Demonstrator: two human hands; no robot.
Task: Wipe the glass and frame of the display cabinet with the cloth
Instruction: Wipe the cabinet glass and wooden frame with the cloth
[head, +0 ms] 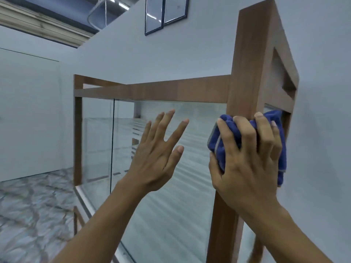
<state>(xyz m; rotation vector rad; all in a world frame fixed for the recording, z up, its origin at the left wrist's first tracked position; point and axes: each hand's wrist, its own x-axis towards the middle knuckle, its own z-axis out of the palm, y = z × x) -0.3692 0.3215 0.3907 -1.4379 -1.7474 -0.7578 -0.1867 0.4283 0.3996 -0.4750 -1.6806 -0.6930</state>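
The display cabinet has a brown wooden frame (247, 69) and large glass panes (171, 196) on its front. A blue cloth (279, 149) is wrapped around the near vertical post of the frame, just below the top rail. My right hand (247, 160) grips the cloth and presses it around the post. To its left, my left hand (157, 149) is held up in front of the glass with fingers spread and nothing in it; whether it touches the pane is unclear.
A pale wall (209, 44) rises behind the cabinet, with a dark-framed window (165, 14) high up. A patterned floor (34, 215) spreads at lower left. A vertical seam (112, 145) divides the glass panes.
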